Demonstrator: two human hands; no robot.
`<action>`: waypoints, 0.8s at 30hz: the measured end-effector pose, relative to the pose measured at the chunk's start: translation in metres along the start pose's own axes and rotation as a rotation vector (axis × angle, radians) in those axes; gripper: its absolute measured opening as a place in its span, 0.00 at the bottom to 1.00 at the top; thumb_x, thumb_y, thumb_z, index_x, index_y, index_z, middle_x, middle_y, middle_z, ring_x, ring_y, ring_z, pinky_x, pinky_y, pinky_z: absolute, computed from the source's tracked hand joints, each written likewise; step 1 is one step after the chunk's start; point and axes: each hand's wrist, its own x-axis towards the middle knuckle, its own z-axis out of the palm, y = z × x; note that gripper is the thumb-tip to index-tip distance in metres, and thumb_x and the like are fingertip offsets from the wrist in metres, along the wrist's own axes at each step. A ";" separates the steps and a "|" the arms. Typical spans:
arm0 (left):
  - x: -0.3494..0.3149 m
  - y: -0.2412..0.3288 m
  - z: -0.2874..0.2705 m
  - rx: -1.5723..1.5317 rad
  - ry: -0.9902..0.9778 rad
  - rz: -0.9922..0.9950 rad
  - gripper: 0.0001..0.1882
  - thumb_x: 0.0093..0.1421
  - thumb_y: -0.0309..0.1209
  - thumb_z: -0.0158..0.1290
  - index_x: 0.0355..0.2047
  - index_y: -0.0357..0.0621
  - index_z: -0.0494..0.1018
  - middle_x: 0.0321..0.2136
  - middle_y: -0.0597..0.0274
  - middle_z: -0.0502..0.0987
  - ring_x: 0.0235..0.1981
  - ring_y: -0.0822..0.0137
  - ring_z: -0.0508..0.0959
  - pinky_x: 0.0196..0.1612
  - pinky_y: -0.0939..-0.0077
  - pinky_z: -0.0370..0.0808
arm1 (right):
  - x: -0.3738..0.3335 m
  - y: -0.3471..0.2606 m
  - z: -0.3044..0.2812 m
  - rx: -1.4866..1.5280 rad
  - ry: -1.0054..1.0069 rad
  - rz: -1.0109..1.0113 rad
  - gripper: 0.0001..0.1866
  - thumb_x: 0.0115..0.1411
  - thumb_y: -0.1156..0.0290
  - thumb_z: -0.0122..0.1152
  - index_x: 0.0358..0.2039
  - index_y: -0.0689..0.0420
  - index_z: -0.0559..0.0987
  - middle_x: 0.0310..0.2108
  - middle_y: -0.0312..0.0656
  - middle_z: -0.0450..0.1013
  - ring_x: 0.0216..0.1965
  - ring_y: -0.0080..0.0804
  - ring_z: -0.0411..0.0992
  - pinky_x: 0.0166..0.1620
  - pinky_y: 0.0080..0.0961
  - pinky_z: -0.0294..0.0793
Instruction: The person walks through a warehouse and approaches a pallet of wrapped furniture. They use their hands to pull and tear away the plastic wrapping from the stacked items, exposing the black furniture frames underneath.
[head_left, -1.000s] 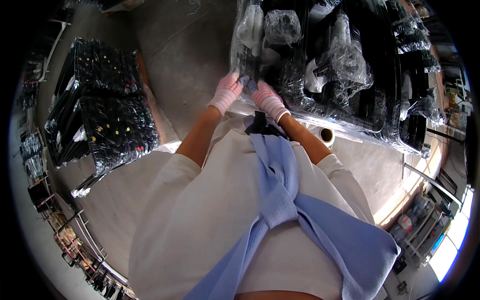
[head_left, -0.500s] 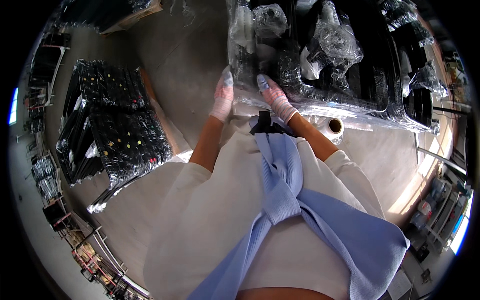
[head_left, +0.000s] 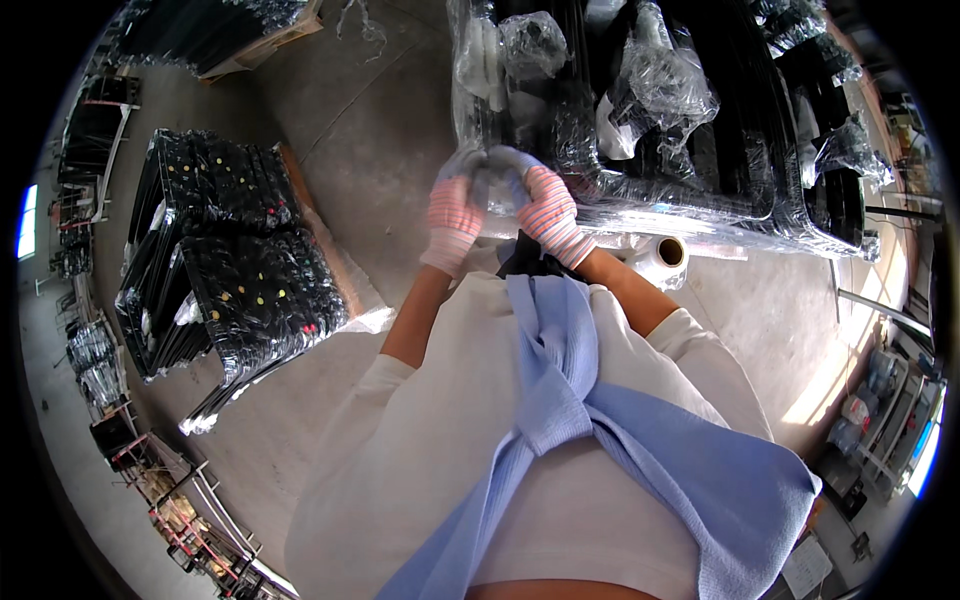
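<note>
My left hand (head_left: 458, 205) and my right hand (head_left: 540, 200), in pink-striped gloves with grey fingers, come together at the near left corner of a stack of black parts (head_left: 740, 110) wrapped in clear film. Curled fingers on both sides pinch clear stretch film (head_left: 497, 192) between the hands, low against that corner. The fingertips are slightly blurred. Just right of my right forearm a film roll (head_left: 668, 252) with a brown core lies partly behind the stack's edge. Crumpled film (head_left: 672, 85) lies on top of the black parts.
On the left, a wrapped bundle of black panels (head_left: 255, 275) with coloured dots stands on a cardboard-edged base. Another wrapped load on a wooden pallet (head_left: 265, 45) is at the far left. Racks (head_left: 190, 490) line the left wall, and a cart (head_left: 880, 410) stands at the right.
Both hands have drawn closer together at the stack's corner. Their fingers, stretched out before, are now curled inward on the film.
</note>
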 end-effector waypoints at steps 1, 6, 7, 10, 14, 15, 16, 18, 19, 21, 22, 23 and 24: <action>0.002 0.002 -0.002 0.145 -0.239 -0.145 0.17 0.50 0.21 0.48 0.42 0.42 0.70 0.41 0.52 0.73 0.43 0.54 0.71 0.47 0.70 0.68 | -0.002 -0.008 -0.006 -0.261 -0.106 -0.043 0.17 0.51 0.74 0.51 0.44 0.55 0.71 0.40 0.51 0.70 0.42 0.50 0.67 0.44 0.35 0.68; 0.008 -0.014 0.006 -0.341 0.170 0.209 0.18 0.50 0.21 0.47 0.43 0.42 0.71 0.40 0.52 0.74 0.42 0.58 0.73 0.46 0.73 0.69 | 0.002 -0.013 -0.004 -0.144 -0.198 0.139 0.16 0.55 0.75 0.49 0.45 0.58 0.71 0.40 0.48 0.71 0.43 0.41 0.69 0.46 0.30 0.67; 0.007 -0.013 0.000 -0.399 0.100 0.135 0.17 0.51 0.21 0.47 0.43 0.43 0.70 0.40 0.52 0.74 0.42 0.61 0.73 0.46 0.74 0.69 | 0.003 -0.018 -0.006 -0.098 -0.226 0.189 0.15 0.56 0.76 0.49 0.45 0.61 0.71 0.41 0.47 0.71 0.44 0.36 0.70 0.47 0.26 0.66; 0.007 0.010 -0.033 -0.528 0.133 0.186 0.15 0.55 0.23 0.46 0.43 0.39 0.70 0.40 0.54 0.74 0.41 0.63 0.74 0.45 0.76 0.69 | 0.007 -0.024 -0.017 0.293 -0.185 0.223 0.14 0.57 0.72 0.51 0.44 0.57 0.72 0.37 0.44 0.73 0.38 0.29 0.70 0.44 0.23 0.67; -0.016 0.065 -0.119 -0.561 0.417 0.426 0.16 0.57 0.28 0.46 0.44 0.34 0.68 0.43 0.55 0.73 0.45 0.64 0.71 0.52 0.71 0.63 | 0.016 -0.138 -0.079 0.554 0.070 0.028 0.07 0.59 0.74 0.50 0.35 0.62 0.72 0.31 0.38 0.72 0.32 0.17 0.67 0.36 0.15 0.67; -0.020 0.073 -0.142 -0.582 0.495 0.550 0.16 0.57 0.30 0.47 0.45 0.37 0.68 0.43 0.56 0.71 0.44 0.66 0.71 0.51 0.71 0.63 | 0.015 -0.160 -0.104 0.334 0.081 -0.134 0.06 0.59 0.74 0.50 0.34 0.62 0.72 0.29 0.37 0.72 0.31 0.17 0.67 0.33 0.14 0.67; -0.022 0.081 -0.162 -0.610 0.561 0.698 0.17 0.56 0.32 0.49 0.45 0.40 0.67 0.43 0.57 0.70 0.42 0.69 0.71 0.50 0.71 0.63 | 0.009 -0.167 -0.116 0.428 0.213 -0.302 0.06 0.56 0.76 0.52 0.34 0.62 0.71 0.27 0.37 0.71 0.29 0.17 0.67 0.31 0.14 0.67; -0.039 0.097 -0.207 -0.635 0.607 0.948 0.17 0.56 0.38 0.49 0.44 0.45 0.65 0.40 0.61 0.68 0.41 0.71 0.67 0.50 0.68 0.59 | 0.006 -0.191 -0.143 0.240 0.283 -0.733 0.07 0.57 0.71 0.48 0.34 0.59 0.72 0.24 0.38 0.70 0.21 0.22 0.65 0.23 0.16 0.64; -0.053 0.105 -0.228 -0.637 0.633 1.036 0.17 0.56 0.38 0.49 0.44 0.45 0.65 0.40 0.61 0.68 0.41 0.71 0.67 0.50 0.69 0.59 | 0.007 -0.231 -0.167 -0.049 0.076 -0.726 0.07 0.53 0.69 0.50 0.31 0.58 0.72 0.22 0.39 0.69 0.19 0.26 0.65 0.21 0.20 0.64; -0.060 0.115 -0.252 -0.639 0.625 1.178 0.17 0.56 0.37 0.48 0.44 0.45 0.66 0.40 0.61 0.69 0.41 0.71 0.68 0.49 0.69 0.60 | 0.008 -0.281 -0.203 -0.403 -0.241 -0.816 0.08 0.50 0.68 0.51 0.28 0.58 0.72 0.21 0.40 0.68 0.17 0.30 0.65 0.20 0.24 0.64; -0.068 0.124 -0.261 -0.630 0.622 1.216 0.16 0.56 0.37 0.48 0.44 0.45 0.66 0.40 0.61 0.69 0.41 0.71 0.68 0.49 0.69 0.60 | 0.009 -0.292 -0.204 -0.377 -0.324 -0.873 0.08 0.51 0.68 0.51 0.28 0.58 0.72 0.21 0.40 0.69 0.18 0.29 0.65 0.21 0.24 0.64; -0.069 0.129 -0.261 -0.625 0.615 1.248 0.16 0.56 0.37 0.48 0.43 0.44 0.66 0.40 0.61 0.69 0.41 0.71 0.68 0.49 0.70 0.60 | 0.008 -0.294 -0.202 -0.355 -0.372 -0.902 0.08 0.51 0.68 0.51 0.28 0.58 0.72 0.22 0.40 0.69 0.18 0.29 0.65 0.21 0.23 0.64; -0.070 0.133 -0.262 -0.626 0.607 1.272 0.16 0.56 0.36 0.48 0.43 0.44 0.66 0.40 0.61 0.69 0.41 0.71 0.68 0.49 0.70 0.61 | 0.006 -0.294 -0.197 -0.333 -0.410 -0.923 0.08 0.51 0.68 0.51 0.29 0.58 0.72 0.22 0.40 0.69 0.19 0.28 0.65 0.21 0.23 0.64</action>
